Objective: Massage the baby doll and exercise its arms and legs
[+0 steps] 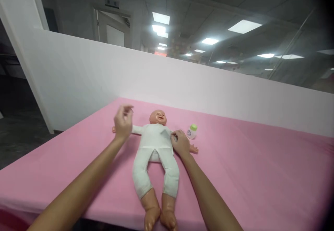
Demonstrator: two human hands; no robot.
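A baby doll point(156, 138) in a white cloth suit lies face up, its head away from me and its bare feet toward me. My left hand point(124, 122) is raised over the doll's outstretched arm on the left side. Its fingers are loosely bent and somewhat blurred, with nothing visible in them. On the other side, my right hand point(180, 143) lies across the doll's other arm, fingers curled round the sleeve by the shoulder; the doll's small hand point(193, 149) shows past my wrist. A small clear bottle with a green cap point(192, 131) stands just beyond my right hand.
The doll lies on a table covered with a pink cloth point(250, 161), its front edge close to me. A low white partition point(161, 77) rises along the far side, with glass above. A doorway point(113, 29) and ceiling lights are visible beyond.
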